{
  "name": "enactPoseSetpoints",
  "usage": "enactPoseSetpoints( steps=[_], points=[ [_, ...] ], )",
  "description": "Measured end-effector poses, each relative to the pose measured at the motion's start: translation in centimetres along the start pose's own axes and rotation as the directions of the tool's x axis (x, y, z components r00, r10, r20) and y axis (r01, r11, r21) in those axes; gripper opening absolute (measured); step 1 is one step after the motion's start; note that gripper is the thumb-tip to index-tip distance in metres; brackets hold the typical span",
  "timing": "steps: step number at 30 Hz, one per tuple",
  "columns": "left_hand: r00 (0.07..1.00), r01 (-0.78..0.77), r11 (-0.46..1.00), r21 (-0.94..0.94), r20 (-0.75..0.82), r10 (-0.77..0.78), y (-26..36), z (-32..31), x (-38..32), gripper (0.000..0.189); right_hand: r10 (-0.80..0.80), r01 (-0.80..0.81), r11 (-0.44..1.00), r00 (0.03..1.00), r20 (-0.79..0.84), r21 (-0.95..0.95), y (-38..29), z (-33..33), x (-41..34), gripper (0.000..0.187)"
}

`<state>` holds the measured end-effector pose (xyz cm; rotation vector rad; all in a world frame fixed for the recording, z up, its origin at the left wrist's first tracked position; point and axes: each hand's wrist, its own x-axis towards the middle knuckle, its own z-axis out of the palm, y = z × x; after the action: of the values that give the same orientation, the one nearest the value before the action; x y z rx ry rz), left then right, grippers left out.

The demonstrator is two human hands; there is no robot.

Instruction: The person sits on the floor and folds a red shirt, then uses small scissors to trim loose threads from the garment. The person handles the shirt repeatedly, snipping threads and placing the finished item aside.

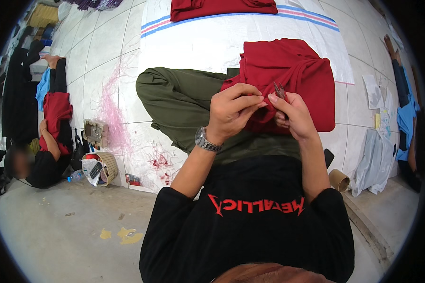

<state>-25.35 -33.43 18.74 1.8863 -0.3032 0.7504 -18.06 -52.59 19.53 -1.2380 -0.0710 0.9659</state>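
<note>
A crumpled red garment (304, 81) lies over my lap and onto the white woven sheet. My left hand (233, 109), with a metal watch (206, 141) on the wrist, pinches a small part of the red fabric between thumb and fingers. Close on its right, my right hand (293, 115) holds small thread snips (279, 92) in its curled fingers, their metal blades pointing up and away from me. Its thumb and fingers are also at the red cloth; whether they grip it cannot be told. My crossed legs are in olive-green trousers (184, 95).
Folded red cloth (223, 9) lies on the white woven sheet (191, 46) ahead. Pink threads (111, 113) litter the tiled floor at left, near a wicker basket (109, 168). A cardboard tube (339, 180) and plastic bag (373, 162) are at right. Other people sit at both sides.
</note>
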Motion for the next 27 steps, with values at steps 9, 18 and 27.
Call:
enactPoseSetpoints(
  steps=[9,18,27],
  points=[
    [0.802,0.578,0.672,-0.462,0.171,-0.572,-1.4,1.1,-2.6,0.013,-0.374,0.278,0.733,0.927,-0.026,-0.620,-0.8,0.1,0.8,0.024],
    [0.793,0.555,0.562,-0.612,0.186,-0.581,-1.1,1.1,-1.9,0.016,-0.423,0.414,0.598,0.890,0.168,-0.686,-3.3,3.3,-3.5,0.017],
    [0.832,0.483,0.657,-0.578,0.071,-0.550,-0.5,1.2,-1.8,0.017,-0.478,0.317,0.429,0.874,0.085,-0.846,-1.7,3.5,-2.7,0.023]
  ],
)
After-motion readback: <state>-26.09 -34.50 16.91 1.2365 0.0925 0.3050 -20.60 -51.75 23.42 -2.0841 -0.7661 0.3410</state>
